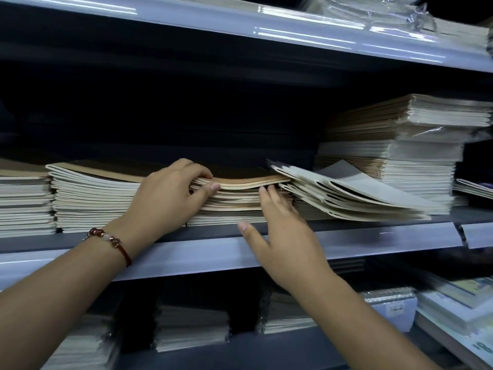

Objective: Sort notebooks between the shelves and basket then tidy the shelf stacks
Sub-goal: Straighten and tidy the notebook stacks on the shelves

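Middle notebook stack (234, 204): thin soft-cover notebooks, kraft-brown covers, cream page edges, lying flat at the front edge of the middle shelf (346, 240). Top few notebooks (248, 180) lifted and bowed upward at their left end.

Left hand (170, 193): grip closed on that lifted bundle, fingers curled over its top, thumb pressed against the page edges below. Beaded red bracelet (112, 241) on the wrist.

Right hand (280, 236): fingers straight and spread, holding nothing; fingertips at the front of the same stack's right end, whether touching cannot be told because of blur.

Slumped pile (346, 196): grey-white notebooks fanned and tilted, just right of the middle stack, leaning toward the front edge.

Tall stack (400, 145): brown and white notebooks, partly plastic-wrapped, behind the slumped pile toward the shelf's right end.

Left stacks (88, 198): level piles touching the middle stack's left side.

Lower shelf (213, 351): wrapped grey packs.
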Action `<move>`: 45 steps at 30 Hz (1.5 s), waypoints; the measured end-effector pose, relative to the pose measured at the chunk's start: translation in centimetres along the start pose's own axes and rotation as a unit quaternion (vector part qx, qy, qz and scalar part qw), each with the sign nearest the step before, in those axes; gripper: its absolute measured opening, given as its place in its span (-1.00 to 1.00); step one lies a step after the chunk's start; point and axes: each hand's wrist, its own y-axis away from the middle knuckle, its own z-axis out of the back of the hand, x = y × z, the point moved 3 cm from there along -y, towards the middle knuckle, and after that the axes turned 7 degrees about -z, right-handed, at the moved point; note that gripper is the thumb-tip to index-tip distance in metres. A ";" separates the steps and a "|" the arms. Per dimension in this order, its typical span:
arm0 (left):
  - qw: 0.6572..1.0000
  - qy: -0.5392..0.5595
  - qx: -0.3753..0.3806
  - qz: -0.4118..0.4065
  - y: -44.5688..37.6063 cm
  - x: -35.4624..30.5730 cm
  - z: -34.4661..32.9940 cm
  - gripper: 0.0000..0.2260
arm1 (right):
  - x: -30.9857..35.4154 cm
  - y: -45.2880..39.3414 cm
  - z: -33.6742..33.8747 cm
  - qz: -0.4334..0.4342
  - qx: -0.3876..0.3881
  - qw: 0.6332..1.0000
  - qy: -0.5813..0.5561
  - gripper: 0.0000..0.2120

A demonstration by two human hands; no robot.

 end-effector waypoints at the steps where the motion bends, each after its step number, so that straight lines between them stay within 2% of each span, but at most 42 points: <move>1: 1.000 0.005 -0.002 -0.002 0.1 0.1 0.0 -0.66 | 0.3 0.1 -0.1 0.014 -0.008 1.000 -0.009 -0.25; 4: 1.000 0.004 -0.008 -0.007 0.3 0.3 -0.1 -0.71 | 0.9 -0.2 -0.7 0.032 -0.007 0.999 -0.010 -0.23; 10: 1.000 -0.003 -0.007 -0.017 0.3 0.2 -0.2 -0.73 | 1.0 -1.2 -1.1 -0.014 0.009 0.999 0.031 -0.19; 16: 1.000 -0.008 -0.004 -0.012 0.4 0.1 -0.2 -0.73 | 1.3 -1.2 -0.8 -0.014 0.020 0.999 0.039 -0.20; 24: 1.000 -0.016 0.010 -0.015 0.5 -0.1 0.1 -0.73 | 0.5 3.6 1.9 0.052 0.012 0.997 -0.053 -0.32; 28: 0.998 -0.047 0.040 0.001 0.3 -0.7 0.1 -0.67 | -2.0 6.7 4.8 0.051 -0.053 0.991 -0.114 -0.49; 31: 0.998 -0.060 0.004 0.021 0.4 -2.5 0.1 -0.62 | -4.3 7.9 7.4 0.042 -0.151 0.968 -0.197 -0.64; 34: 0.999 0.013 -0.046 0.009 0.8 -6.4 0.2 -0.54 | -6.2 8.2 9.4 0.022 -0.226 0.940 -0.253 -0.78; 38: 0.992 0.105 -0.066 0.003 0.8 -11.4 0.0 -0.39 | -9.1 7.3 11.1 -0.027 -0.281 0.913 -0.293 -0.80; 40: 0.977 0.205 -0.040 0.042 0.4 -13.1 -0.6 -0.29 | -10.9 6.4 11.4 -0.076 -0.292 0.901 -0.312 -0.75; 42: 0.947 0.304 0.014 0.099 0.0 -14.5 -1.7 -0.13 | -12.3 5.6 11.6 -0.128 -0.300 0.891 -0.316 -0.66; 45: 0.919 0.368 0.052 0.134 -0.4 -16.0 -3.2 0.06 | -13.9 4.5 11.8 -0.170 -0.305 0.885 -0.308 -0.57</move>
